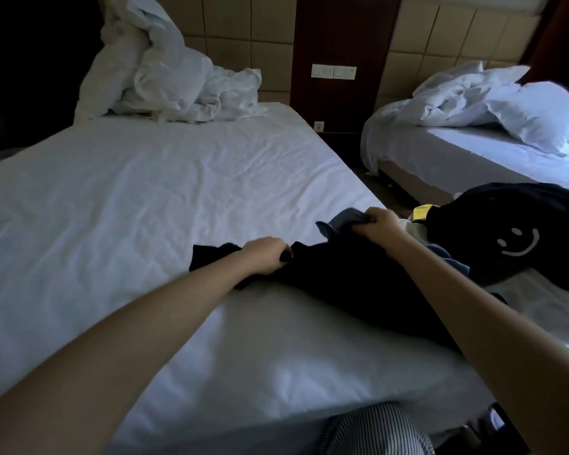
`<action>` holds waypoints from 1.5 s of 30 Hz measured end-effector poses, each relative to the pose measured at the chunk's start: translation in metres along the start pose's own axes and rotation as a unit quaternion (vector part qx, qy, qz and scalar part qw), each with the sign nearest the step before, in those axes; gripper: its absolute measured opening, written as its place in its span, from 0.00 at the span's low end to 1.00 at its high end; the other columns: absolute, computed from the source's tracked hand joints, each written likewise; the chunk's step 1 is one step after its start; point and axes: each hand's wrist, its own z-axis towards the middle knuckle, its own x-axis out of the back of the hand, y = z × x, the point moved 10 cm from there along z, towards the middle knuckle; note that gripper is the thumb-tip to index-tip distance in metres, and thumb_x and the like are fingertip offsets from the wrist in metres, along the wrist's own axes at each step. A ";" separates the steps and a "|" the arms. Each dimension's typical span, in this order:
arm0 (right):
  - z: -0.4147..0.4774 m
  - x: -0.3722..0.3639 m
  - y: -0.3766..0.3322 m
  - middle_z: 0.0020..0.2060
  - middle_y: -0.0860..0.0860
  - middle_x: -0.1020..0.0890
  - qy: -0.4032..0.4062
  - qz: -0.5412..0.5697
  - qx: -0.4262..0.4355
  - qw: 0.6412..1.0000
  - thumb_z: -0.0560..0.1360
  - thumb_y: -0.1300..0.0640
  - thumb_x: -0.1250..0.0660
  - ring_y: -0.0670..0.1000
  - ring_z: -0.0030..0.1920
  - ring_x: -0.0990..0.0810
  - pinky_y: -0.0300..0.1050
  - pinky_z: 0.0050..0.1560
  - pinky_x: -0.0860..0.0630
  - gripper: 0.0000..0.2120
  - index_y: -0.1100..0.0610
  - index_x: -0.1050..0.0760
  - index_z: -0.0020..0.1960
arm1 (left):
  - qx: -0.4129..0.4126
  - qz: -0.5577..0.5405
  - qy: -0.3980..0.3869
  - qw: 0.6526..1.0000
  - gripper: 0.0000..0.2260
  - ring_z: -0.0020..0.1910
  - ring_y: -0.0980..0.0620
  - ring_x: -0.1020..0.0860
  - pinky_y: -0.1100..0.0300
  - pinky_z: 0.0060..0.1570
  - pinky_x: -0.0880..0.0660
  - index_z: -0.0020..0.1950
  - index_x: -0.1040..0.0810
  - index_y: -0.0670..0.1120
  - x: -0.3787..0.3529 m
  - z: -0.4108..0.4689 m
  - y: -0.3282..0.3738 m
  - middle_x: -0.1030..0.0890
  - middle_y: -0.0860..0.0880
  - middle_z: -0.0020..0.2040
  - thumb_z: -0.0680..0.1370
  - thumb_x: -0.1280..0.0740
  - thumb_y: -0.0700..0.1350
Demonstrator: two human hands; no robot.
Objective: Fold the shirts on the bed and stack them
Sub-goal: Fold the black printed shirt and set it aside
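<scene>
We're leaning over the near right part of the bed, white sheet all wrinkly, and both our bare arms are reaching out toward its right edge. Our left hand is digging its curled fingers into a black shirt that's lying crumpled on the sheet, bunching up a handful of the fabric. Our right hand is clutching a grey-blue garment just beyond the black one, with fingers and thumb wrapping tight round a wad of the cloth.

The rest of the clothes are sitting in a loose heap at the right edge of the bed, right beside our right wrist. A dark smiley shirt with a white smiley face printed on it is lying on top. A yellow patch is peeking out just beside our right hand, and some light blue cloth is showing past our forearm. All of it is lying crumpled.

Up at the head of the bed a white duvet is sitting scrunched against the padded headboard. Across the gap a second bed is carrying its own rumpled bedding and a pillow. A switch panel is sitting on the dark wood strip between the two headboards. Some striped fabric is showing at the bottom edge, and we can't tell what it is
</scene>
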 end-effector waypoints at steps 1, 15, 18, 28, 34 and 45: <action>0.004 0.002 0.006 0.36 0.54 0.25 -0.002 0.055 -0.029 0.998 0.72 0.59 0.32 0.54 0.42 0.26 0.45 0.44 0.31 0.04 0.58 0.27 0.43 | -0.008 0.033 0.013 0.999 0.12 0.55 0.43 0.24 0.58 0.45 0.31 0.60 0.22 0.52 0.010 0.003 0.008 0.22 0.45 0.58 0.78 0.39 0.47; -0.006 0.085 0.086 0.64 0.64 0.30 0.237 0.173 -0.244 0.925 0.75 0.63 0.39 0.65 0.62 0.30 0.54 0.63 0.31 0.19 0.66 0.33 0.65 | 0.109 -0.135 0.457 0.872 0.10 0.52 0.43 0.25 0.54 0.46 0.32 0.55 0.26 0.43 0.202 -0.071 -0.088 0.24 0.43 0.55 0.81 0.40 0.47; -0.007 0.039 0.067 0.66 0.66 0.33 0.113 0.055 -0.229 0.965 0.73 0.62 0.38 0.66 0.64 0.33 0.56 0.63 0.32 0.23 0.65 0.35 0.67 | 0.010 -0.101 0.183 0.978 0.06 0.49 0.45 0.24 0.59 0.44 0.31 0.48 0.22 0.42 0.137 -0.048 -0.086 0.22 0.44 0.46 0.75 0.31 0.44; -0.020 -0.046 -0.032 0.74 0.58 0.53 -0.013 -0.160 -0.042 0.986 0.76 0.52 0.40 0.65 0.73 0.58 0.60 0.70 0.53 0.25 0.52 0.44 0.70 | 0.135 -0.298 -0.025 0.945 0.18 0.36 0.53 0.26 0.63 0.36 0.32 0.43 0.25 0.44 0.030 -0.071 -0.096 0.24 0.49 0.39 0.73 0.32 0.60; -0.025 -0.056 -0.068 0.74 0.56 0.49 -0.049 -0.168 0.026 0.984 0.75 0.51 0.39 0.60 0.74 0.54 0.58 0.71 0.51 0.29 0.50 0.46 0.73 | 0.073 -0.279 0.005 0.958 0.09 0.39 0.48 0.25 0.60 0.38 0.30 0.51 0.25 0.38 0.051 -0.078 -0.072 0.24 0.43 0.44 0.74 0.34 0.40; -0.066 -0.125 -0.202 0.64 0.56 0.31 -0.269 -0.076 0.224 0.934 0.75 0.65 0.37 0.57 0.62 0.30 0.46 0.53 0.30 0.22 0.53 0.36 0.67 | -0.017 0.046 0.117 0.992 0.12 0.52 0.44 0.27 0.50 0.53 0.29 0.58 0.25 0.38 0.157 -0.168 -0.084 0.30 0.44 0.58 0.79 0.44 0.37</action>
